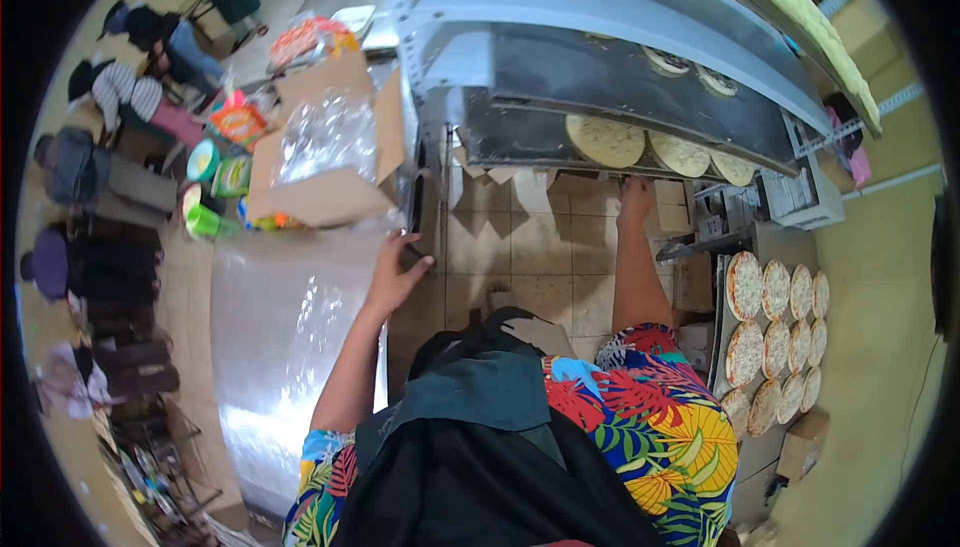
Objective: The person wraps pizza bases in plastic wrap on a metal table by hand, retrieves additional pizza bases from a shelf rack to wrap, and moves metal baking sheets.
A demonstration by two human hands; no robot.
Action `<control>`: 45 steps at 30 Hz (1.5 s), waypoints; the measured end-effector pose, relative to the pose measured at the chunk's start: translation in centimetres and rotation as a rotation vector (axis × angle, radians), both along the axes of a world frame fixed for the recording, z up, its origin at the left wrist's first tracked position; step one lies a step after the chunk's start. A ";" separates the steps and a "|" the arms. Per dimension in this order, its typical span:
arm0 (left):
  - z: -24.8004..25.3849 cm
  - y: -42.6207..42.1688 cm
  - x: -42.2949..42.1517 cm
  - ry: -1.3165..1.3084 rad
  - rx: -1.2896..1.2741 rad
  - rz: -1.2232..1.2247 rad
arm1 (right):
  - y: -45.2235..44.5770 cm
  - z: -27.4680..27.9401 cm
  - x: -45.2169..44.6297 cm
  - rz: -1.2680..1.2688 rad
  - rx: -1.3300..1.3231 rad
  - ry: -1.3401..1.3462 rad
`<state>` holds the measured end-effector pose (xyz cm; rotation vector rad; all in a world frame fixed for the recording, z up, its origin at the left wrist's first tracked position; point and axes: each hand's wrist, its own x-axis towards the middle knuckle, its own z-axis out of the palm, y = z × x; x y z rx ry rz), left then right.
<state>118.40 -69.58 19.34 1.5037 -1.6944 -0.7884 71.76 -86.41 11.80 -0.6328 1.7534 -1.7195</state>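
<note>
My left hand is at the right edge of the steel table, fingers spread and nothing held in them. My right hand reaches up to the front edge of a dark tray on the metal rack; its fingertips are hidden at the tray's underside. Round flat pizza bases lie on that tray. A darker tray above it carries more round items near its right end.
An open cardboard box with clear plastic stands on the table's far end, beside colourful packets. Several topped pizzas lie on a tray at the right. Several people stand at the left. A hanging cloth-like sheet of dough is upper right.
</note>
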 end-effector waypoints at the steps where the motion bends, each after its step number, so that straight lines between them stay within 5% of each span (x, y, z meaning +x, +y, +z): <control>1: 0.0 -2.6 -2.4 0.010 -0.011 -0.086 | -0.7 0.1 -1.6 -0.024 -0.003 -0.008; 4: 0.3 -10.3 -9.2 0.121 0.010 -0.314 | -2.5 1.7 -3.3 -0.112 0.071 0.081; 8: -3.1 -19.8 -19.9 0.549 0.389 -0.269 | -6.3 -0.6 -6.2 -0.114 0.056 0.209; 10: -0.9 -23.4 -22.9 0.629 0.572 -0.149 | -8.0 -1.5 -6.9 -0.103 0.116 0.267; 12: -0.8 -25.9 -25.4 0.706 0.766 -0.035 | -8.6 -0.2 -7.5 0.250 0.158 -0.023; 14: -2.6 -28.0 -27.2 0.999 0.849 0.010 | -8.1 2.3 -6.5 0.127 0.257 -0.079; 16: -8.0 -31.4 -26.7 0.993 0.861 0.056 | -7.8 4.9 -5.4 0.121 0.378 -0.227; 18: -11.7 -32.3 -26.0 0.178 0.367 -0.395 | -7.7 3.4 -6.6 0.122 0.379 -0.239; 19: -11.9 -33.0 -26.6 0.472 0.660 -0.279 | -7.8 2.4 -7.1 0.117 0.271 -0.385; 20: -10.2 -32.6 -27.0 0.474 0.671 -0.283 | -7.7 1.8 -7.4 0.112 0.161 -0.528; 25: -2.1 -31.6 -27.0 -0.364 0.419 -0.447 | -8.1 1.6 -7.2 0.243 -0.010 -0.717; 26: -5.4 -32.4 -27.2 -0.359 0.419 -0.446 | -8.2 1.5 -7.4 0.301 -0.017 -0.729; 28: -14.9 -34.5 -27.6 0.477 0.259 -0.422 | -7.9 2.4 -7.0 0.318 -0.010 -0.714; 32: -10.1 -32.7 -27.8 0.630 0.118 -0.417 | -7.0 4.1 -4.6 0.346 0.110 -0.694; 34: -2.9 -29.1 -27.7 1.680 0.756 -0.242 | -5.8 4.1 -4.3 0.330 0.138 -0.695; 39: -3.4 -24.5 -24.5 1.375 0.550 -0.433 | -1.9 6.1 0.2 0.245 0.057 -0.771; 41: -1.2 -21.0 -22.1 1.521 0.867 -0.262 | 0.1 4.9 0.9 0.275 0.052 -0.781; 45: -0.8 -14.4 -16.7 1.505 0.704 -0.142 | 2.7 3.2 5.7 0.592 -0.015 -0.898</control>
